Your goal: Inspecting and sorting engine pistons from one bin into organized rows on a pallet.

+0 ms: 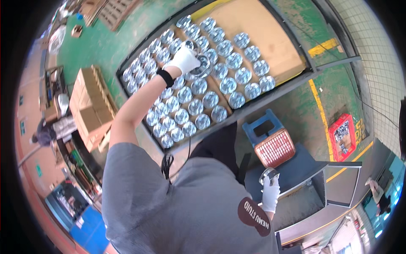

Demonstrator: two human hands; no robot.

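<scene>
My left hand point(182, 59), in a white glove with a black wrist strap, reaches out over a large dark-framed tray point(270, 95). It grips a shiny round metal part point(204, 65) among several rows of the same parts point(186, 110). These rows stand on a cardboard liner point(253, 21). My right hand point(270, 194), also gloved in white, is low beside my body. It holds another round metal part point(269, 173) above a dark grey cart top point(300, 165).
A woven red-brown basket point(275, 148) sits on a blue stool point(258, 125) by the cart. A red crate point(343, 135) of metal parts stands on the green floor at right. Stacked cardboard boxes point(89, 108) are at left. Other people point(378, 194) are at the edges.
</scene>
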